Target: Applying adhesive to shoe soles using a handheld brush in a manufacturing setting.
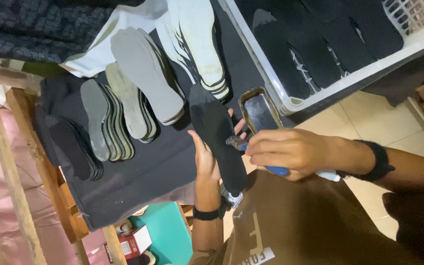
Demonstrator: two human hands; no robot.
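My left hand [205, 158] grips a black shoe insole [218, 135] from underneath, holding it out in front of me. My right hand [286, 152] holds a brush with a blue handle [277, 170]. The brush's dark bristle tip [233, 143] rests on the insole's surface. Just beyond the insole stands a small rectangular metal tin [258, 111] with a dark inside.
A black-covered table [143, 172] carries overlapping stacks of grey insoles [145, 73], white insoles [197, 39] and dark insoles [72, 147]. A white plastic crate [290, 100] at upper right holds black insoles. A wooden frame [6, 162] runs along the left. A teal object [165, 230] and a red box [133, 242] lie below.
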